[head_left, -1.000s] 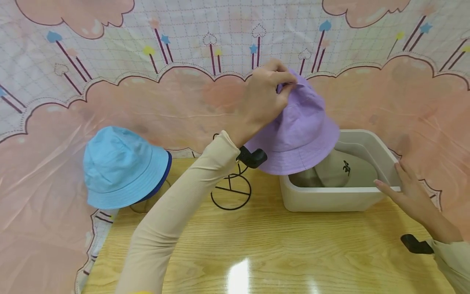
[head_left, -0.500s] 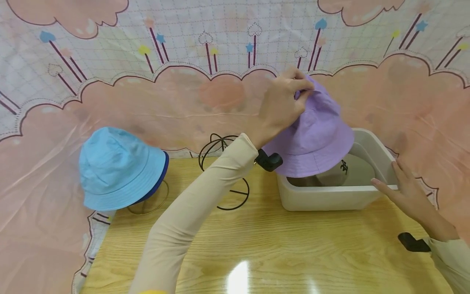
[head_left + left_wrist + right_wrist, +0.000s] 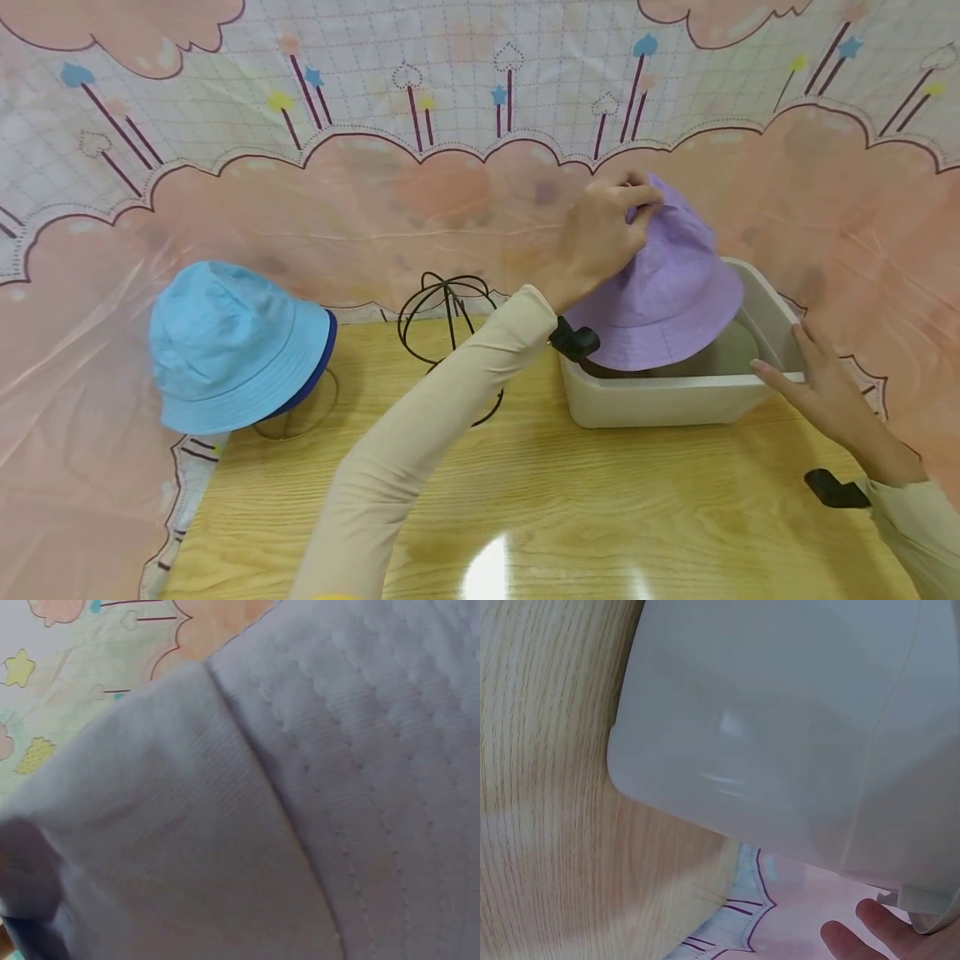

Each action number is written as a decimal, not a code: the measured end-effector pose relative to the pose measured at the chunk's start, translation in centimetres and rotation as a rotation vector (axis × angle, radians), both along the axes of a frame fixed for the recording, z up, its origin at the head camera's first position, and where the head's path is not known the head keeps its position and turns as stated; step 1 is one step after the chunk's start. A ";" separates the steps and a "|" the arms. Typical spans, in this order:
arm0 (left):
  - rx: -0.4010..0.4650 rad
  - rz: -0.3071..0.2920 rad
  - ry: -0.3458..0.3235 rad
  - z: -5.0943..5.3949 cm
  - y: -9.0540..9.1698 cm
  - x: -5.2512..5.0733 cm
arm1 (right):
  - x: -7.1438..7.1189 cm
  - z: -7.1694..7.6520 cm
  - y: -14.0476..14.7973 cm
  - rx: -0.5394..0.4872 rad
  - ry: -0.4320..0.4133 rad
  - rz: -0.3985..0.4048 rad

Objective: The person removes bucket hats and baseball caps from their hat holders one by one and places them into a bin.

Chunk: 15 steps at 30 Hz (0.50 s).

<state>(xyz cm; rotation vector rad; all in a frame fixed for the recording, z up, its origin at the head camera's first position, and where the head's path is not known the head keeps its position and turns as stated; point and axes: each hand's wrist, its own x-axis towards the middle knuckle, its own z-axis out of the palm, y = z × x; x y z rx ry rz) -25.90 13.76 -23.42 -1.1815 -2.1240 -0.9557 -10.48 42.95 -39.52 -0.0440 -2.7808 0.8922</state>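
Observation:
My left hand (image 3: 606,237) pinches a purple bucket hat (image 3: 660,292) by its crown, in the head view. The hat's brim hangs over the left part of a cream plastic bin (image 3: 660,403). Close up, the hat's stitched brim (image 3: 360,750) fills most of the left wrist view. Inside the bin, a khaki item (image 3: 723,352) is partly hidden behind the brim. At the bin's right end, my right hand (image 3: 828,387) touches the rim with its fingers fairly straight. The right wrist view shows the bin's outer wall (image 3: 765,735) and some fingertips (image 3: 881,922) beside its rim.
A light blue bucket hat (image 3: 225,346) sits over a dark blue one (image 3: 311,387) on a stand with a thin wire base (image 3: 330,408) at the left. A black wire stand (image 3: 442,308) is partly behind my left arm. A patterned sheet (image 3: 450,200) backs the wooden table (image 3: 600,508).
My left hand has moved the purple hat rightward and somewhat down over the bin, covering more of the khaki item. More of the black wire stand shows. The right hand stays at the bin's rim.

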 end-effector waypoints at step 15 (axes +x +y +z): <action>-0.075 0.052 0.018 -2.4 3.2 -0.3 | 0.0 0.2 -0.3 0.011 -0.008 -0.008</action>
